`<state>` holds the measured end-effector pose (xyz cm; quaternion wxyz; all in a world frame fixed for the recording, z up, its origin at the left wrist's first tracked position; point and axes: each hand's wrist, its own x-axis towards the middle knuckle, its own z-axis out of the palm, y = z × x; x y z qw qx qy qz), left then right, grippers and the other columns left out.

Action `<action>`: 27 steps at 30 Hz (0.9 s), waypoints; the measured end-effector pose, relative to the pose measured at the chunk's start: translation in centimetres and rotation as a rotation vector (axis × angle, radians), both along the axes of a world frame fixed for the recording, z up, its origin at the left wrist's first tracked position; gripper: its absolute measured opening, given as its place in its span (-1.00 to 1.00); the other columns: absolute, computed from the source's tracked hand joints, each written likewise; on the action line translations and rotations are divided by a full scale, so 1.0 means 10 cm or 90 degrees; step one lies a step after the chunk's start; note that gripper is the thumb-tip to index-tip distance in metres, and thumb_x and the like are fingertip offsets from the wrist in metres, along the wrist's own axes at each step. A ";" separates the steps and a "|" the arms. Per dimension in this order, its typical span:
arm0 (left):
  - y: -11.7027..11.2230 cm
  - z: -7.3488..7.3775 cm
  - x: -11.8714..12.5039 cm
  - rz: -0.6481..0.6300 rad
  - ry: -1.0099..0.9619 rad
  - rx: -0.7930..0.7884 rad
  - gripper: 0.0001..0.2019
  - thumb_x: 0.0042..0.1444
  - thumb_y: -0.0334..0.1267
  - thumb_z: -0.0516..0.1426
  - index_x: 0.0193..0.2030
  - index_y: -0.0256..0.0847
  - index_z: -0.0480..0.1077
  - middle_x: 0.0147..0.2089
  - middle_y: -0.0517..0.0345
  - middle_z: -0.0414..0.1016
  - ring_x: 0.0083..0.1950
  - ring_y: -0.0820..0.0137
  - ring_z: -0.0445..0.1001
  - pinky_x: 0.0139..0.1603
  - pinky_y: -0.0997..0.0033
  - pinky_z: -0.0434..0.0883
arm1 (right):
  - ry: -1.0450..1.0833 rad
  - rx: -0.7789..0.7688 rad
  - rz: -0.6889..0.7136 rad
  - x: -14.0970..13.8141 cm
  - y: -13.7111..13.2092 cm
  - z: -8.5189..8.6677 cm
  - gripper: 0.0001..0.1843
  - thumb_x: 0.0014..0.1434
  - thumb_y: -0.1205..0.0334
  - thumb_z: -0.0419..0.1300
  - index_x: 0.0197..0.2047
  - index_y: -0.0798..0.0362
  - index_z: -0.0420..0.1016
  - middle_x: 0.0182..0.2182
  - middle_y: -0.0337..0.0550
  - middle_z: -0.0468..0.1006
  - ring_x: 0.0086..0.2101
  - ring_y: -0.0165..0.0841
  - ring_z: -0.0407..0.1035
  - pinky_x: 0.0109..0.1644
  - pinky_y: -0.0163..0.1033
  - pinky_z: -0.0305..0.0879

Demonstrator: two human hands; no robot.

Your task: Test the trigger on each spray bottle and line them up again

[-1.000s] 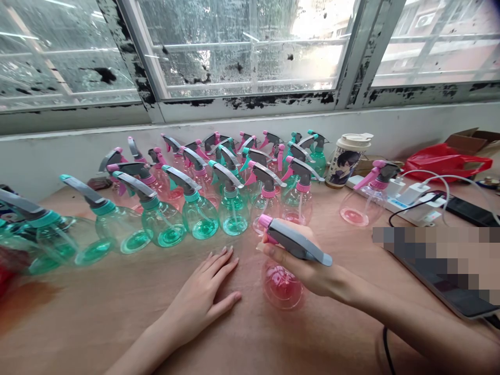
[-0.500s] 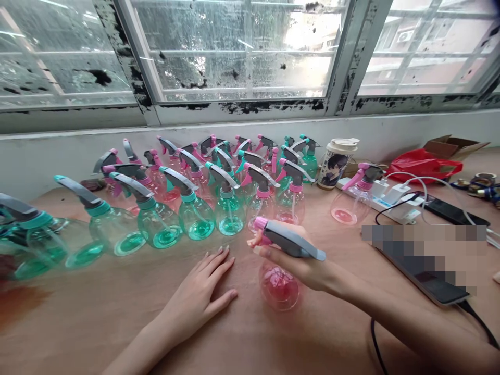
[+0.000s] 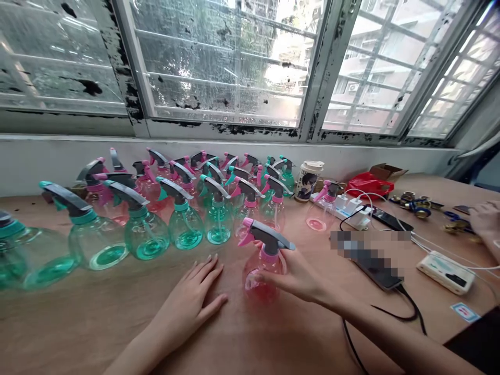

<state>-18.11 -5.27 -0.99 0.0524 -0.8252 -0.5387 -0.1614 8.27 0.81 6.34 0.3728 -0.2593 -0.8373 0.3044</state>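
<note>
My right hand (image 3: 295,273) is wrapped around the clear body of a pink spray bottle (image 3: 269,239). The bottle stands upright on the table in front of me, its grey-and-pink trigger head pointing left. My left hand (image 3: 193,294) lies flat on the wood to its left, fingers stretched and holding nothing. Behind both hands runs a front row of green spray bottles (image 3: 187,232), with pink ones (image 3: 275,208) at its right end. More pink and green bottles crowd behind and partly hide one another. A single pink spray bottle (image 3: 319,213) stands apart on the right.
A lidded printed cup (image 3: 308,182) stands by the wall. To the right are a white power strip (image 3: 357,219) with cables, a phone (image 3: 394,221), a dark slab-like device (image 3: 385,278), a white box (image 3: 445,273) and a red bag (image 3: 367,186). Another person's hand (image 3: 486,224) shows at far right.
My right hand has shifted from around the bottle's neck and head to its body, and the bottle is more upright. The view has turned right. My left hand stays flat.
</note>
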 end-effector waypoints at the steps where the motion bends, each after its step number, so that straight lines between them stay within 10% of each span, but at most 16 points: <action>1: 0.00 0.00 0.00 0.000 0.000 0.000 -0.46 0.28 0.09 0.06 0.28 -0.15 0.29 0.37 -0.06 0.21 0.34 0.05 0.24 0.31 -0.05 0.22 | -0.006 0.008 -0.008 0.03 -0.03 0.00 -0.46 0.13 0.09 0.33 0.16 -0.01 0.39 0.04 -0.02 0.53 0.03 -0.15 0.41 0.07 -0.07 0.37; 8: 0.01 0.04 0.02 0.022 0.036 -0.028 -0.42 0.29 0.12 0.02 0.29 -0.21 0.30 0.38 -0.08 0.18 0.35 0.05 0.22 0.31 -0.05 0.22 | -0.078 -0.007 -0.174 0.44 -0.04 0.02 -0.60 0.09 -0.08 0.31 -0.12 0.02 0.53 -0.18 -0.06 0.61 -0.15 -0.11 0.49 -0.06 -0.06 0.42; 16: 0.05 0.01 -0.04 0.020 0.045 -0.003 -0.42 0.26 0.15 0.02 0.29 -0.16 0.31 0.36 -0.02 0.22 0.31 0.02 0.28 0.24 -0.05 0.31 | -0.042 0.012 -0.349 1.18 0.71 -0.20 -0.50 0.00 -0.17 0.34 -0.17 0.06 0.48 -0.20 0.00 0.56 -0.17 -0.06 0.47 -0.07 0.05 0.39; 27: 0.08 -0.09 -0.19 0.017 0.048 0.050 -0.41 0.22 0.11 0.09 0.36 0.04 0.19 0.37 0.15 0.24 0.27 0.05 0.35 0.18 0.05 0.40 | 0.068 0.044 -0.365 1.08 1.28 -0.26 -0.43 0.05 -0.17 0.30 -0.03 0.05 0.37 -0.09 0.01 0.56 -0.09 -0.10 0.47 0.04 0.03 0.37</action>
